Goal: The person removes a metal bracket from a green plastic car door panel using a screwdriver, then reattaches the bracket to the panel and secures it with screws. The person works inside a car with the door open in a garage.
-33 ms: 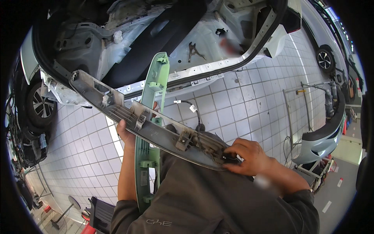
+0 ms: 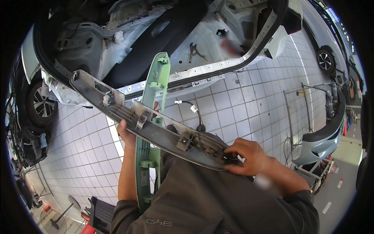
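Observation:
I hold two long car trim panels in front of my chest. A grey ribbed trim panel (image 2: 128, 113) with clips runs from upper left down to lower right. My right hand (image 2: 249, 156) grips its lower right end. A pale green trim panel (image 2: 154, 93) stands nearly upright behind it. My left hand (image 2: 126, 132) wraps around both where they cross, fingers behind the grey panel. My dark grey shirt (image 2: 210, 202) fills the lower middle.
A stripped white car body (image 2: 194, 43) with an open sill lies ahead on the white tiled floor (image 2: 233, 109). A loose cable (image 2: 193, 109) lies on the tiles. A detached light blue bumper (image 2: 323, 140) rests on a stand at right. A wheel (image 2: 41, 107) shows at left.

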The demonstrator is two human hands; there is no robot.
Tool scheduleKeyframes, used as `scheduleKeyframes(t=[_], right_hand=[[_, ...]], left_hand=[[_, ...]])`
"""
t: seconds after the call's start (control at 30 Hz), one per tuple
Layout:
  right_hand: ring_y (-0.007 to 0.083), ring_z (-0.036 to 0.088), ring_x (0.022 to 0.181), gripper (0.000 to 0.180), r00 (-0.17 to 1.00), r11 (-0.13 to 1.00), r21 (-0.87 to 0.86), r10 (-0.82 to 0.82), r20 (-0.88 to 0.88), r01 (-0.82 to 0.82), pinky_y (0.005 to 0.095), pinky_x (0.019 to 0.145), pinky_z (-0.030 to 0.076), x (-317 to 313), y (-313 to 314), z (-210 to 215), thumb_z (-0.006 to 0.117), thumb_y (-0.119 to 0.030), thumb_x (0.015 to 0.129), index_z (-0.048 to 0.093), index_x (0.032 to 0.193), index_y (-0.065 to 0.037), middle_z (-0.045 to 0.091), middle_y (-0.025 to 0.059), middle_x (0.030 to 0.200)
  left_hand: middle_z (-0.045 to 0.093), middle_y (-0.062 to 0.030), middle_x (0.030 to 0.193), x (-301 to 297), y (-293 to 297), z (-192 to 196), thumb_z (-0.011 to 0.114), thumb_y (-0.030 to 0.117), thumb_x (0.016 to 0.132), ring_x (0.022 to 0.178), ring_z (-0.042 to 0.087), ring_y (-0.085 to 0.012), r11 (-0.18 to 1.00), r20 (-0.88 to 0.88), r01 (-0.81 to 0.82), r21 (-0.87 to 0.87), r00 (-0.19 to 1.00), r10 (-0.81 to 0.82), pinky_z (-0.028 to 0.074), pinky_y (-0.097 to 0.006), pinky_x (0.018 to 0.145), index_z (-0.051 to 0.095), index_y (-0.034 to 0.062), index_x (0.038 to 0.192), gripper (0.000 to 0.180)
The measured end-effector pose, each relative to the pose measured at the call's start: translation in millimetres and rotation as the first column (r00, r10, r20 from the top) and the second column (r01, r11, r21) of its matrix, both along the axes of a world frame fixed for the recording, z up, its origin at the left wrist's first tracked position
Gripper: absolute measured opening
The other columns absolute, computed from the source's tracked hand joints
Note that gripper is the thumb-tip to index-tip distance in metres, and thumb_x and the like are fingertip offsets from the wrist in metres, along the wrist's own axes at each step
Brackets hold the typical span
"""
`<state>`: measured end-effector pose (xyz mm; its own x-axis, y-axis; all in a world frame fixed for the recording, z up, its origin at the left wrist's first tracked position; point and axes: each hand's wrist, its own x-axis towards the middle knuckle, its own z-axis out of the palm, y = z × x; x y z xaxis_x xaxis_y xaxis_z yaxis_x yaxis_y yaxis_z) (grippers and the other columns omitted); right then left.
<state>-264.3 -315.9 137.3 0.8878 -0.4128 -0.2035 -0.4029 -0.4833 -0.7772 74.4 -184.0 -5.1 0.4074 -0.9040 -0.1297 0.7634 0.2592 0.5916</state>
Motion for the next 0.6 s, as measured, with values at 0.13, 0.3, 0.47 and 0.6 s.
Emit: scheduleKeyframes(t=[0.13,0.3,0.47,0.6], right_hand=[[0.0223,0.062,0.075,0.043,0.976,0.972,0.106,-0.198,-0.095,0.207,0.0338,0.064,0.051,5.0,-17.2,-6.5,0.079,-0.032,0.081,0.065,0.109,-0.004,0.062,0.011,0.093],[0.0299,0.061,0.088,0.048,0.989,0.966,0.26,0.036,-0.145,0.002,0.038,0.079,0.049,26.1,-34.0,-31.6,0.072,-0.043,0.087,0.063,0.109,-0.001,0.06,0.0152,0.097],[0.0316,0.06,0.089,0.042,0.988,0.864,0.503,0.047,-0.144,0.032,0.0391,0.079,0.047,18.8,-30.5,-44.5,0.07,-0.039,0.09,0.062,0.101,0.001,0.059,0.0154,0.093],[0.0266,0.06,0.086,0.027,0.997,0.898,0.434,-0.074,-0.003,0.068,0.0357,0.074,0.047,-0.8,-38.9,-42.1,0.071,-0.025,0.091,0.063,0.095,0.001,0.059,0.0135,0.088]], left_hand=[[0.062,-0.0165,0.126,3.7,2.6,-1.5,0.06,0.055,0.084,0.117,0.06,-0.0346,0.997,0.106,-0.049,0.053,0.993,0.043,0.047,-0.051,0.102,0.053,0.0022,0.132,0.072],[0.064,-0.0159,0.122,15.2,7.6,-46.1,0.064,0.054,0.083,0.111,0.063,-0.03,0.974,0.158,-0.175,0.142,0.976,0.152,0.049,-0.043,0.101,0.054,-0.0009,0.131,0.073],[0.057,-0.0215,0.134,-9.1,-20.0,-23.6,0.064,0.061,0.081,0.119,0.059,-0.0318,0.948,0.328,-0.179,0.264,0.941,0.087,0.045,-0.043,0.104,0.047,-0.01,0.136,0.091],[0.056,-0.0179,0.133,-18.8,-30.4,-23.0,0.057,0.058,0.089,0.118,0.059,-0.0298,0.958,0.358,-0.165,0.234,0.931,0.073,0.045,-0.043,0.105,0.046,-0.0042,0.137,0.08]])
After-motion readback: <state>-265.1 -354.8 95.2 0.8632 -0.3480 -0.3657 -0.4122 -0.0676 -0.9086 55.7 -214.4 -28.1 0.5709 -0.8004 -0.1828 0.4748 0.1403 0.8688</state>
